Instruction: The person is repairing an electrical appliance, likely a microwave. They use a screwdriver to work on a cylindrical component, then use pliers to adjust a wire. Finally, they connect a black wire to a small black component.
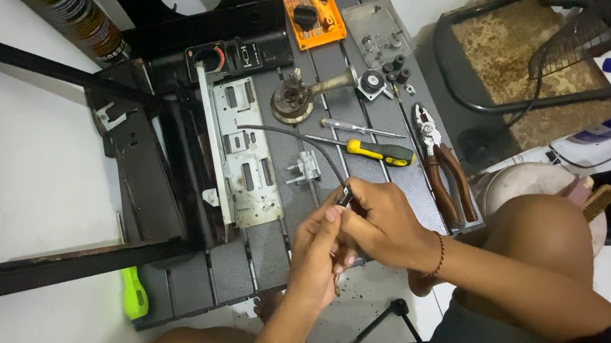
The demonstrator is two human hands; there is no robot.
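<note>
A thin grey tube (292, 137) is gripped by both hands, left hand (319, 252) and right hand (386, 224), at the table (201, 280) near edge; the orange case (314, 13), apparently holding bits, lies beyond.

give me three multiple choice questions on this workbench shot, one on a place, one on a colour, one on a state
1. Where do the brown-handled pliers lie?
A. right of the yellow-handled screwdriver
B. on the black metal frame
C. in the orange bit case

2. What colour is the small bit case at the table's far edge?
A. blue
B. orange
C. white

3. How is the thin grey cable held?
A. lying free
B. by one hand
C. its near end pinched by both the left hand and right hand

Answers: 1 A, pliers sit right of the screwdriver; 2 B, the case is orange; 3 C, both hands meet on its end.
</note>
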